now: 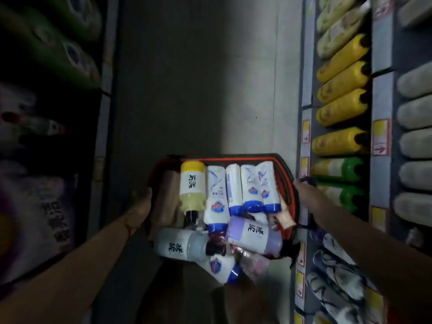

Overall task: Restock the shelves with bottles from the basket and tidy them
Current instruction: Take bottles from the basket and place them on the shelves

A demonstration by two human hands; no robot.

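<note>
The left hand (140, 206) grips the left rim of the basket (289, 183), its fingers curled over the edge, though the dim light hides how firmly; the right hand (304, 190) closes round the dark handle (308, 181) on the basket's right side, so both hands hold the basket and neither holds a bottle. The risk, as I judge it, lies in the load: the basket looks overfull, and the near bottles sit piled rather than packed. The purple bottle (254, 237) lies across the others near the right rim, the pale clear bottle (180, 244) lies on its side at the near left edge, and a white bottle with a blue cap (222, 267) juts past the near edge; a tilt towards the person could send any of these onto the floor (198, 90). Further in, a yellow-capped bottle (191, 185) and a row of white bottles with blue caps (245, 185) lie side by side and look steadier. The shelves on the right (378, 94) already carry close rows of yellow bottles (341, 108) and green bottles (343, 169), so a swinging basket could knock those too.
</note>
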